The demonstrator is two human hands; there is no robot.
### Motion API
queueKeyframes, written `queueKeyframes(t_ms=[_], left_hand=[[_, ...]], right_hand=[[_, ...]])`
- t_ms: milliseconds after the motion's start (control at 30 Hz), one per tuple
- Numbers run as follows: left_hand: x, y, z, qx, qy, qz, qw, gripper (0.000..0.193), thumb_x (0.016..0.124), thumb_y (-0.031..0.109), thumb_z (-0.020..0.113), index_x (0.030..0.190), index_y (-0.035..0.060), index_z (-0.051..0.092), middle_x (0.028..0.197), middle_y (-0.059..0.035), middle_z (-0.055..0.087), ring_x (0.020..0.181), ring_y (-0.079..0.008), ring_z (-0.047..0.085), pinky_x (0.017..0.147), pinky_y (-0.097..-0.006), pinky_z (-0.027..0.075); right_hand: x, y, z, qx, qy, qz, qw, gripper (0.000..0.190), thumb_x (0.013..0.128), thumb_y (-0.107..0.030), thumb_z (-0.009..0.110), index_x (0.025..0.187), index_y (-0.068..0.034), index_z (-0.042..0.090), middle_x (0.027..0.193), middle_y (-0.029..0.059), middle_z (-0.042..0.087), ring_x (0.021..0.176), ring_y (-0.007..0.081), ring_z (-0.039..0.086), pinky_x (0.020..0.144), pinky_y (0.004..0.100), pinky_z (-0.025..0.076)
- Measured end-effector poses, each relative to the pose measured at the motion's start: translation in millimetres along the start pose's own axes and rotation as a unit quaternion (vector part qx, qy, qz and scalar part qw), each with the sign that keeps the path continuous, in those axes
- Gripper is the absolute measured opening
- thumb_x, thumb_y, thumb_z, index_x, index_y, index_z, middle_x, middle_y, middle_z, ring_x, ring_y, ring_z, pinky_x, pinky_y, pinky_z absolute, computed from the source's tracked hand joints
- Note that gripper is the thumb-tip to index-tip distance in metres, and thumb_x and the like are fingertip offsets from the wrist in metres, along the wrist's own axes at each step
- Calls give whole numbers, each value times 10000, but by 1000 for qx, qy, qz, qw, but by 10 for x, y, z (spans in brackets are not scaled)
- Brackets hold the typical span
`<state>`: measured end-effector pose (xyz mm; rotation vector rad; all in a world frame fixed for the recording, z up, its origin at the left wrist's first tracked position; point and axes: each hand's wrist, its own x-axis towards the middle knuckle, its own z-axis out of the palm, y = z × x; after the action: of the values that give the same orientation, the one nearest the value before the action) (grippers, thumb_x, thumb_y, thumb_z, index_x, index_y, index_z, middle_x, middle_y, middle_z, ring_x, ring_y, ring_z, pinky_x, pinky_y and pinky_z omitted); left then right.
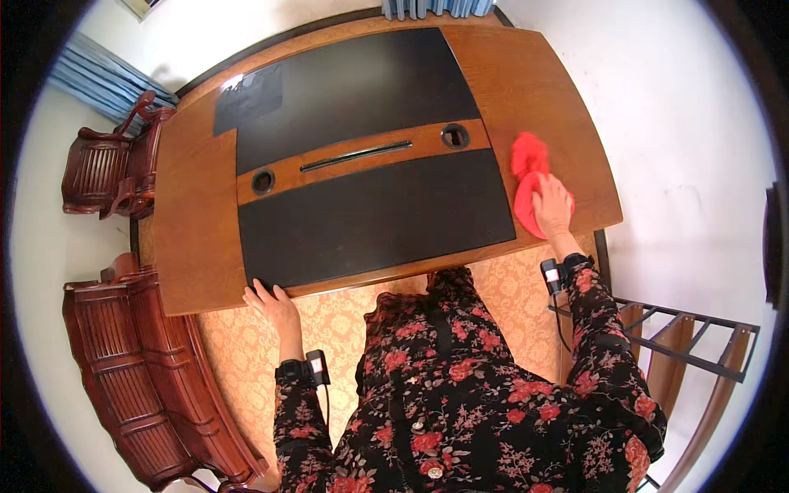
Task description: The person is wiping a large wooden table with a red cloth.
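A wooden table (pixel 518 74) with black inset panels (pixel 376 222) stretches in front of me. Under my right hand (pixel 553 206), a bright red cloth (pixel 527 154) lies bunched on the table's right end, near the front edge. The palm presses on the cloth, and part of it trails beyond the fingertips. My left hand (pixel 274 307) rests with spread fingers on the front edge of the table, at the near left corner of the front black panel. Nothing is held in it.
A wooden strip with a long slot (pixel 356 156) and two round holes, the left one (pixel 263 182) and right one (pixel 455 136), divides the panels. Carved wooden seats, a chair (pixel 98 169) and a bench (pixel 135 382), stand at left. A metal-framed rack (pixel 684 339) stands at right.
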<state>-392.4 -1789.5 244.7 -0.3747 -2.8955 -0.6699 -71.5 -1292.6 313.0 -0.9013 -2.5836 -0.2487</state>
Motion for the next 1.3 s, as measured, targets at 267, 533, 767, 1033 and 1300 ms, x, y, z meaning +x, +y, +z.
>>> queueKeyframes(t_ms=[267, 533, 767, 1033, 1300], left_hand=[[-34, 80, -123, 3, -40, -38, 998, 547, 974, 297, 480, 1437, 44, 335, 1519, -244, 182, 1409, -436, 148, 1129, -497, 230], [-11, 107, -292, -252, -8, -118, 960, 575, 979, 310, 497, 1416, -28, 339, 1403, -237, 427, 1327, -340, 382, 1100, -376, 292], [-577, -110, -385, -254, -22, -182, 950, 619, 996, 369, 460, 1478, 42, 251, 1511, -178, 282, 1389, -286, 282, 1130, -386, 233], [-353, 1238, -335, -198, -42, -66, 977, 531, 980, 252, 499, 1417, 4, 330, 1466, -198, 334, 1363, -331, 308, 1102, -427, 266], [-157, 2109, 174, -107, -49, 106, 987, 467, 952, 218, 521, 1368, 34, 414, 1387, -224, 425, 1317, -397, 358, 1074, -490, 285]], right_hand=[[60, -1831, -50, 108, 7, -138, 985, 456, 779, -277, 610, 1217, -173, 538, 1200, 99, 525, 1178, 280, 462, 948, 459, 357], [326, -3807, 66, 249, -82, -329, 907, 406, 797, -285, 532, 1178, -151, 573, 1202, 109, 532, 1194, 304, 437, 933, 511, 333], [271, -4188, 186, 304, -92, -454, 833, 487, 838, -378, 559, 1283, -184, 525, 1334, 105, 500, 1263, 317, 407, 1043, 522, 272], [701, -2041, 146, 314, -93, -374, 868, 453, 768, -294, 593, 1210, -196, 564, 1311, 101, 526, 1231, 299, 461, 995, 503, 352], [976, 1052, -116, 64, -58, 74, 994, 283, 750, -215, 549, 1008, -158, 653, 961, 83, 640, 929, 291, 612, 749, 471, 495]])
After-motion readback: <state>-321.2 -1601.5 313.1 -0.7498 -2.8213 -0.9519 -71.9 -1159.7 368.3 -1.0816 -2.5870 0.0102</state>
